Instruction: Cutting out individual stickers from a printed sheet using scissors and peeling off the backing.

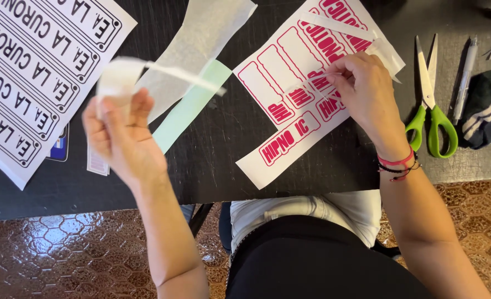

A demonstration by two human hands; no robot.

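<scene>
My left hand (121, 133) is raised above the dark table (217, 160) and pinches a thin white paper strip (146, 72) that curls over and trails to the right. My right hand (364, 91) rests on a white sticker sheet with pink printed labels (289, 99) and pinches a narrow peeled white sliver (312, 82) at the sheet's middle. A loose white strip (339, 25) lies across the top of that sheet.
A large white sheet of black-lettered labels (29, 72) lies at the left. A translucent backing piece (201, 39) and a pale green strip (193, 105) lie in the middle. Green-handled scissors (430, 94), a pen (465, 69) and a dark striped cloth (486, 108) sit at the right.
</scene>
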